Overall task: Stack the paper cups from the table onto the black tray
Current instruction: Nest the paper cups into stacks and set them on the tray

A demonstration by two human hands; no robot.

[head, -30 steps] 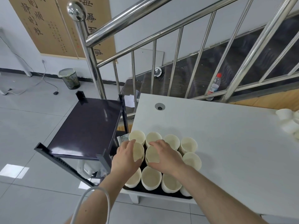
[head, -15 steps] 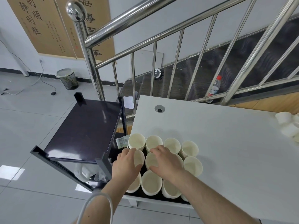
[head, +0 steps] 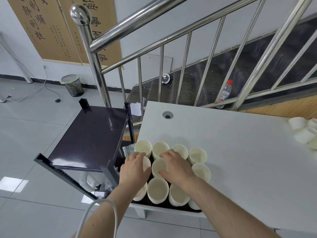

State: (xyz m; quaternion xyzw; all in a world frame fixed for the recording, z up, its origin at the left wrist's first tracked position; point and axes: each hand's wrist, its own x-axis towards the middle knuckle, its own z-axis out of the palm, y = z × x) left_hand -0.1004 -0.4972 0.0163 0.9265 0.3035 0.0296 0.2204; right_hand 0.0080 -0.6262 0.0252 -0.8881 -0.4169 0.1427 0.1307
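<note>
Paper cups (head: 157, 189) stand upright and packed together on the black tray (head: 154, 204) at the white table's (head: 240, 152) near left corner. The left hand (head: 135, 169) curls over one cup at the tray's left side; the right hand (head: 176, 167) grips the middle cup (head: 158, 166), thumb and fingers around its rim. More cups (head: 303, 133) lie at the table's far right edge.

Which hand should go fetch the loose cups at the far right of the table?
Probably the right hand: the loose cups lie on its side, while the left hand would have to cross over the black tray.
</note>
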